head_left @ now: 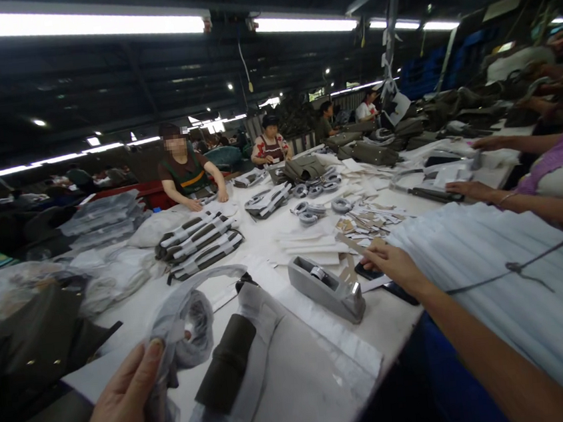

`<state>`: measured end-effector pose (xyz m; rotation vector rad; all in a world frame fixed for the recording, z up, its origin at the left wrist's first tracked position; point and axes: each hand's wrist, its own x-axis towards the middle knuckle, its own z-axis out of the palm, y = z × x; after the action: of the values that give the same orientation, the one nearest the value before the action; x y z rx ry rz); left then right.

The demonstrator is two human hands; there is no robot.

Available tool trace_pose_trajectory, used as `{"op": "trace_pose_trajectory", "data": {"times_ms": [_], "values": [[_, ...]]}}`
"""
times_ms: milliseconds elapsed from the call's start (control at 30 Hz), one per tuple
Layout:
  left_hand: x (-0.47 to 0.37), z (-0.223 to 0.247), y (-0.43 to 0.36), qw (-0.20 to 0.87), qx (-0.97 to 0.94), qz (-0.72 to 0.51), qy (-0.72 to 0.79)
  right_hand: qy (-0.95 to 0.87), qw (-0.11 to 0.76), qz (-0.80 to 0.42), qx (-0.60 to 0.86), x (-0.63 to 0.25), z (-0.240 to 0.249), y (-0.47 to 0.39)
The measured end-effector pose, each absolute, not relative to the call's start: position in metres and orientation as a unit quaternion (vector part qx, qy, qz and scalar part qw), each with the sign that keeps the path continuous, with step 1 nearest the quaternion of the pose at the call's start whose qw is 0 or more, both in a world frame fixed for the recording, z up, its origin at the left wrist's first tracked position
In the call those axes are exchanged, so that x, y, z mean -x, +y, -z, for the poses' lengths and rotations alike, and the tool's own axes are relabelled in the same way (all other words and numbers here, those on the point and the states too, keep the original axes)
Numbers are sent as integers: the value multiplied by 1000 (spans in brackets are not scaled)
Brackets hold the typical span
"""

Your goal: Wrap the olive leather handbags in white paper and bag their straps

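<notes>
Holding a wrapped coil [202, 317] is the left hand [125, 402], while the right hand [392, 263] pinches a tan strip [350, 243].

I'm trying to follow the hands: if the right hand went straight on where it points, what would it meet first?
Beyond the brown strip it holds, the right hand would probably meet the white sheets first, though depth is unclear.

There is one raised coil [203, 321] and one tape dispenser [327, 291].
</notes>
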<state>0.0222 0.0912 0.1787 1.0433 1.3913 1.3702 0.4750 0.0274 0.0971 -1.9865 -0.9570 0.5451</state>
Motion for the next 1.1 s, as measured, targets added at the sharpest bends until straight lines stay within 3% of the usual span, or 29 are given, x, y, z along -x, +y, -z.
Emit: {"op": "trace_pose_trajectory", "data": {"times_ms": [67,167,333,733,933,1100], "values": [[-28,-186,86,512,-436,-536,510,-412,475,-247,738,-442,-111,13],[-34,-190,80,491,-509,-533,464,-469,525,-351,618,-384,-129,-1],[-38,-195,72,438,-604,-499,441,-575,467,-426,519,-304,-148,0],[-36,-208,59,362,-699,-434,439,-628,495,-440,409,-239,-170,49],[-34,-213,58,336,-732,-414,424,-577,465,-594,312,-229,-177,56],[-31,-219,59,319,-748,-396,427,-554,440,-644,292,-233,-184,57]]}}
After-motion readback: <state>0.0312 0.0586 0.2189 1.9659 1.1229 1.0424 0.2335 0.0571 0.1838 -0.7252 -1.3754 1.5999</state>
